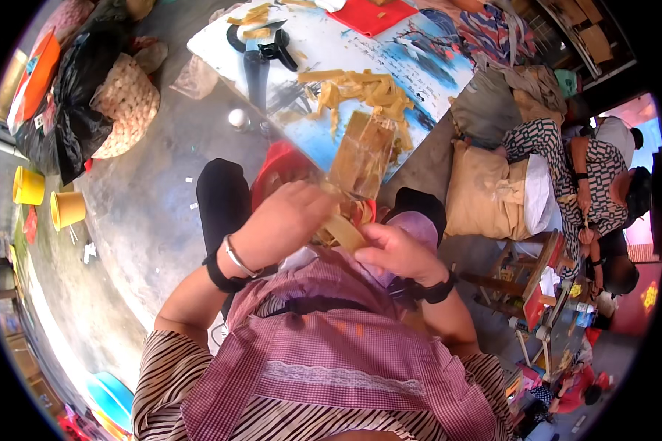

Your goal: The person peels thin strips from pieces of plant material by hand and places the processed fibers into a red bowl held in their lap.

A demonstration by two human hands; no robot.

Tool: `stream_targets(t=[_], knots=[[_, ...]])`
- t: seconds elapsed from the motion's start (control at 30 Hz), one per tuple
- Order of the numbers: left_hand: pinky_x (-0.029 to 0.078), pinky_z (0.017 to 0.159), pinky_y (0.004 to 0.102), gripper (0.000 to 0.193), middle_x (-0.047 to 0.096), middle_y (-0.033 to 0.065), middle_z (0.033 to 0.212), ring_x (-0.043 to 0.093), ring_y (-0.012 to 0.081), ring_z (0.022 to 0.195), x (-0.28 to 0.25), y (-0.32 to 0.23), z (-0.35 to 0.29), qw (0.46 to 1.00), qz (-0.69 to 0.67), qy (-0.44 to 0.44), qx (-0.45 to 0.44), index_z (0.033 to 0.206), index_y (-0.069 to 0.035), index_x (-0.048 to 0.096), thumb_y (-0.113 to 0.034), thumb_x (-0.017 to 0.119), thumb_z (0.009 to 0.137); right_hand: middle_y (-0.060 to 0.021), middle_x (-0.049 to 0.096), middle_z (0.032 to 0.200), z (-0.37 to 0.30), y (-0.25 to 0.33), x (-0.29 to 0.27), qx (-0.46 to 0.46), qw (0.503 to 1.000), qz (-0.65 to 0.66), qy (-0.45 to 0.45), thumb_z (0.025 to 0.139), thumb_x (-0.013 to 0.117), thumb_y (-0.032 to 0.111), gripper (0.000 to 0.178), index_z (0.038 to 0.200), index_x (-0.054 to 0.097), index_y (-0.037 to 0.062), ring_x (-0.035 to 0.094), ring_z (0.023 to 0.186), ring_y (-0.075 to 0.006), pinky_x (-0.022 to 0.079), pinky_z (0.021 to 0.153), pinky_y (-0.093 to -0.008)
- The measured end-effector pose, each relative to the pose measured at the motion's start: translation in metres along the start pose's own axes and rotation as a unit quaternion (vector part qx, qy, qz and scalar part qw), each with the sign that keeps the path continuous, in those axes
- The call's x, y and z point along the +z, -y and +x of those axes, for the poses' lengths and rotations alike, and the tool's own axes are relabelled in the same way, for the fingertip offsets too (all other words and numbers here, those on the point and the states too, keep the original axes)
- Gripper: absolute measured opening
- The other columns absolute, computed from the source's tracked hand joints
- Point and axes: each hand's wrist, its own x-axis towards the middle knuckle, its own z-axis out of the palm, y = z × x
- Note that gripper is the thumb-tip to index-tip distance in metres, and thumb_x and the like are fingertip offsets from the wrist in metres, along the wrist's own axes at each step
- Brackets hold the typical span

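Observation:
Over my lap, my right hand (399, 251) pinches a flat tan strip (344, 232) between thumb and fingers. My left hand (296, 214) is bent close by the strip's other end, its fingers together; the fingertips are hidden, so I cannot make out what they grip. Beneath both hands, more tan strips lie in something red (278, 167) between my knees. Just beyond my hands, a clear plastic package (362, 153) holding brownish flat pieces leans against the table corner. On the table (426, 81) lies a loose pile of tan strips (360, 92).
A black tape dispenser (275, 51) and a red cloth or sheet (372, 16) are on the table. Yellow buckets (68, 209) and a black bag (66, 110) stand left. Right are a stuffed sack (487, 192), a wooden stool (518, 275) and other people (603, 176).

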Motion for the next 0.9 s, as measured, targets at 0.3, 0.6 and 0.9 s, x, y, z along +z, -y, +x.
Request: stream_targets(t=[0.3, 0.6, 0.9], knots=[[0.051, 0.06, 0.0314, 0.033, 0.063, 0.0067, 0.083, 0.062, 0.0215, 0.072, 0.031, 0.009, -0.001, 0.975, -0.159, -0.048, -0.145, 0.112, -0.002, 0.055, -0.002, 0.052, 0.079, -0.0052, 0.061, 0.087, 0.006, 0.004, 0.014, -0.026, 0.989, 0.121, -0.083, 0.09, 0.055, 0.009, 0.031, 0.119, 0.05, 0.0013, 0.054, 0.061, -0.0061, 0.044, 0.05, -0.0183], [0.051, 0.066, 0.0224, 0.022, 0.061, 0.007, 0.093, 0.061, 0.0118, 0.081, 0.049, 0.023, 0.01, 0.525, -0.813, 0.028, -0.25, 0.105, 0.0, 0.054, 0.002, 0.04, 0.089, -0.009, 0.055, 0.097, 0.016, 0.003, 0.032, -0.292, 0.894, -0.288, -0.179, 0.08, 0.068, 0.002, 0.044, 0.121, 0.052, 0.0063, 0.058, 0.092, -0.0219, 0.046, 0.081, -0.0294], [0.051, 0.068, 0.0272, 0.026, 0.062, 0.0038, 0.084, 0.06, 0.012, 0.074, 0.057, 0.01, 0.006, 0.864, -0.438, -0.07, -0.24, 0.115, -0.002, 0.055, -0.008, 0.044, 0.092, -0.0121, 0.05, 0.119, 0.018, -0.014, 0.029, -0.336, 0.861, -0.306, -0.228, 0.087, 0.062, 0.007, 0.017, 0.103, 0.066, 0.0025, 0.06, 0.091, -0.0159, 0.047, 0.074, -0.0221]])
